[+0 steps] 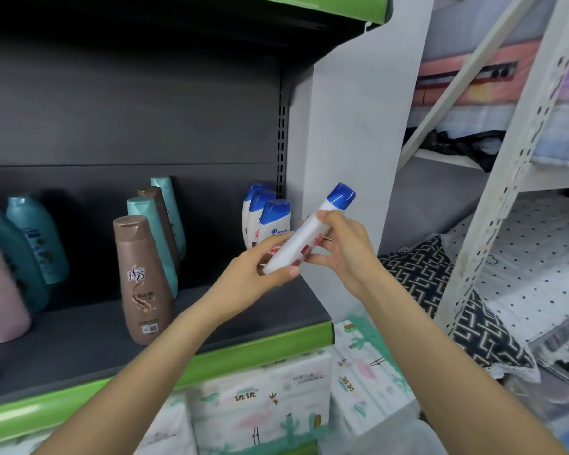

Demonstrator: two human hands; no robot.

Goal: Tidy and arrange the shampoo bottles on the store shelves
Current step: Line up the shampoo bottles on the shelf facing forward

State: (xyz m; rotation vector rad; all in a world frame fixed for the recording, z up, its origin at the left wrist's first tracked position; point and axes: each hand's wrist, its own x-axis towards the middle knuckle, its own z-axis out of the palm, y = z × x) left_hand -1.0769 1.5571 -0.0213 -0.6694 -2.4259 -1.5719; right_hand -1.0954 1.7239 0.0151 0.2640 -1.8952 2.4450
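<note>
A white shampoo bottle with a blue cap (pixel 304 239) is tilted, cap up and to the right, in front of the shelf's right end. My left hand (pixel 260 270) grips its lower end and my right hand (pixel 339 247) grips its middle. Behind them three matching white, blue-capped bottles (pixel 270 215) stand in a row at the right end of the grey shelf (pixel 89 343). A brown bottle (pixel 143 280) stands at the front, with teal and brown bottles (pixel 160 218) behind it. Teal bottles (pixel 37 238) and a pink bottle (pixel 0 293) stand at the left.
A white side panel (pixel 352 133) closes the shelf's right end. Packs of tissue (pixel 260 405) fill the level below the green shelf edge (pixel 211 359). To the right, a white metal rack (pixel 493 205) holds bedding and a patterned pillow (pixel 440 290).
</note>
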